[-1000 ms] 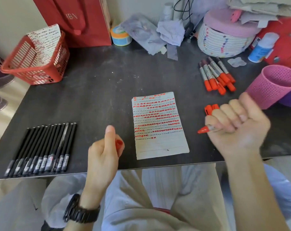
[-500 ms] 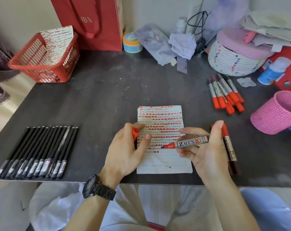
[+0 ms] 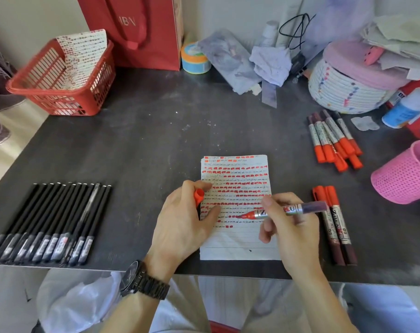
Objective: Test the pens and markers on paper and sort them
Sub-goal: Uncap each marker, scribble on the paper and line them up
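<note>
Now we are gripping the marker, probably light and stiff, mid-barrel in our right hand over the thin paper; our left hand is pinching its cap.

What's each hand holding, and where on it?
Right hand pinches the uncapped marker mid-barrel; left hand grips the orange cap around its side.

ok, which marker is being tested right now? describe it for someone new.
Find the lined paper at the table's front edge. A marker slants across its right side, pinched in the right hand. Unlike the two capped markers beside it, its orange tip is bare.
</note>
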{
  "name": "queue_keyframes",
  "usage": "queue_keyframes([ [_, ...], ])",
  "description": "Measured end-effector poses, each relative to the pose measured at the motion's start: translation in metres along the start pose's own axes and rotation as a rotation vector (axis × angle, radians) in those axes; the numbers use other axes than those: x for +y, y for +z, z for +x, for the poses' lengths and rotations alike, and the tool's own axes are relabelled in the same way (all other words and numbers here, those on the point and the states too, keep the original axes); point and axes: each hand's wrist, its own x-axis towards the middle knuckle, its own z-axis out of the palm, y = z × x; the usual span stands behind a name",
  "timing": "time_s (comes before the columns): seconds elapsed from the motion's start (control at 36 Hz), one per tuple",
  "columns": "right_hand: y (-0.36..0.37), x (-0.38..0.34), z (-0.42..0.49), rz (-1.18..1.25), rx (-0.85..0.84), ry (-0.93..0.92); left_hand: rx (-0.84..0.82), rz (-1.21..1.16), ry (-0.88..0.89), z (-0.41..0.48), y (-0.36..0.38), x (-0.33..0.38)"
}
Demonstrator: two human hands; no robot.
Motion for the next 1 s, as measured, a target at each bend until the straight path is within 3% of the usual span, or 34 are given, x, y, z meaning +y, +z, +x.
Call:
queue_keyframes([
  [0.17,0.005,-0.002,0.0,-0.078,-0.054,-0.012,0.009,0.017,-0.001,0.002,0.003,-0.003],
  [0.44,0.009,0.01,-0.002,-0.334,0.057,-0.076,0.031,0.063,0.042,-0.001,0.001,0.001],
  [1.0,0.012,0.013,-0.002,-0.455,0.034,-0.141,0.048,0.123,0.073,-0.001,0.001,0.008],
])
